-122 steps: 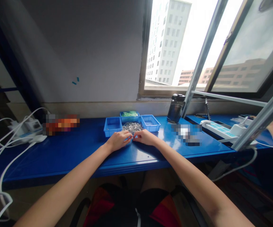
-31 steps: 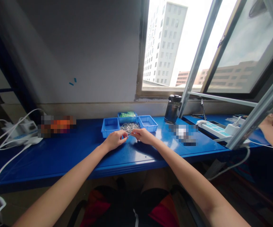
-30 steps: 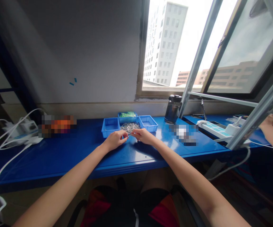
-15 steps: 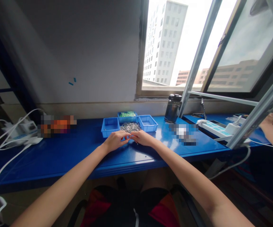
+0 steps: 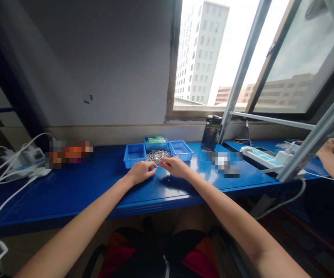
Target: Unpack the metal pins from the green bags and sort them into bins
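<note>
My left hand [image 5: 140,172] is closed in a pinch just in front of the blue bins. My right hand [image 5: 175,167] faces it, thumb and forefinger pressed together. Between the two sets of fingertips runs a thin silvery screw [image 5: 158,165], very small and partly hidden. Right behind the hands lies a heap of silver screws [image 5: 157,155], its holder mostly covered by the hands and the heap. To its left is a blue bin [image 5: 135,153] with a few dark bits, to its right another blue bin [image 5: 181,151]. A back bin [image 5: 156,146] holds green packets [image 5: 156,140].
On the blue table [image 5: 97,193] stand a dark bottle [image 5: 211,133] and a blurred item [image 5: 226,164] at right. Power strips [image 5: 263,158] and white cables [image 5: 3,200] flank the table. A metal post [image 5: 306,143] rises before another person's hand [image 5: 333,146].
My fingertips have drawn slightly apart, and a thin bit shows between them. The right hand has lifted a little; the bins have not moved.
</note>
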The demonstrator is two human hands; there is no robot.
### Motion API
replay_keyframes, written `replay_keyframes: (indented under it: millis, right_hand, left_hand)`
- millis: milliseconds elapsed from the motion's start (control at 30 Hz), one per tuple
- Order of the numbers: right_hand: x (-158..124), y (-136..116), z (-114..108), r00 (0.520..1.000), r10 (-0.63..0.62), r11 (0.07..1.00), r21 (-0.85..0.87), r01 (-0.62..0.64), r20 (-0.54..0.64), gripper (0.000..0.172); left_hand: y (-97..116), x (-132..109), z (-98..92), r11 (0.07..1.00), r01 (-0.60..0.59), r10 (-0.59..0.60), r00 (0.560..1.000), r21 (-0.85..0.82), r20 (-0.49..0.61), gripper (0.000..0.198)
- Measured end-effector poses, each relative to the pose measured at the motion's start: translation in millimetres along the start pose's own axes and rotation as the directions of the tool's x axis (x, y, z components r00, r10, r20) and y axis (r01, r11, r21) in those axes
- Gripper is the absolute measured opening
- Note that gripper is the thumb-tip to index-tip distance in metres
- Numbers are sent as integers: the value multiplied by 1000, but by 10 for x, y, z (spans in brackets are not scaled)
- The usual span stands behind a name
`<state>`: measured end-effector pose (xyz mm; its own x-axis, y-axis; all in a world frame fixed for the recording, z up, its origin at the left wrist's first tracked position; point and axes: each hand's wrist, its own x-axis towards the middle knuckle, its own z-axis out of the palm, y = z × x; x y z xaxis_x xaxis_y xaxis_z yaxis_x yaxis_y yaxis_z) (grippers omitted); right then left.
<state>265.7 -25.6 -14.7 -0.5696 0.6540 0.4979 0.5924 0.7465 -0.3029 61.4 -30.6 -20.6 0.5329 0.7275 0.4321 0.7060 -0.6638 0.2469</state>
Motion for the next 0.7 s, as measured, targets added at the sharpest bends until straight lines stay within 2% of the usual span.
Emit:
replay_keyframes:
  millis: [167,333,500,567,700]
  right_hand:
    - [11,34,7,999,41,999,-6,-41,19,18]
    - [1,21,34,992,5,1000,10,-6,129,14]
    - [-6,-12,14,990,1,1000,25,-5,142,16]
    - [4,3,8,991,34,999,-1,-34,130,18]
    - [22,88,10,978,187,977,-125,-175,93,17]
  left_hand:
    - [7,-1,-41,999,39,-40,997,-18,-65,25]
    - [39,-6,-31,993,-59,57,998,-100,-20,23]
    - [42,-14,-12,989,-91,88,996,-116,-31,22]
    - [48,-18,-33,993,-85,81,996,-87,-49,22]
    - [54,-20,-152,999,-32,37,991,40,-128,21]
